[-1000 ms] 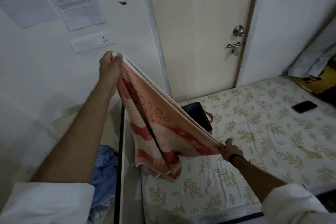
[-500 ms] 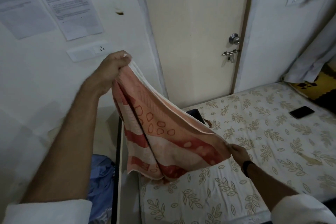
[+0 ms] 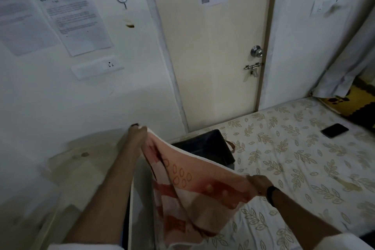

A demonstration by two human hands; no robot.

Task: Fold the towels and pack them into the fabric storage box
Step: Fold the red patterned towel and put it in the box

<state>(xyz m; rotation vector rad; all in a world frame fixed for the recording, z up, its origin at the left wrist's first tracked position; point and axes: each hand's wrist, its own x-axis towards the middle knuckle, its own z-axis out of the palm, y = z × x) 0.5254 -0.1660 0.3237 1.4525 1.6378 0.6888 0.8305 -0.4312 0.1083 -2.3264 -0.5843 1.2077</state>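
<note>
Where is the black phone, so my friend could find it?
Look at the bed with the leaf-print sheet, over on its far right side. The phone lies flat there, alone, small and thin, unlike the bigger dark box by the door.

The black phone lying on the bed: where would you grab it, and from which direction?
Best guess: come from above and pinch the phone across its two long edges. It lies flat on the mattress with nothing touching it, so no underside is reachable, but the narrow width suits a hand.
</note>
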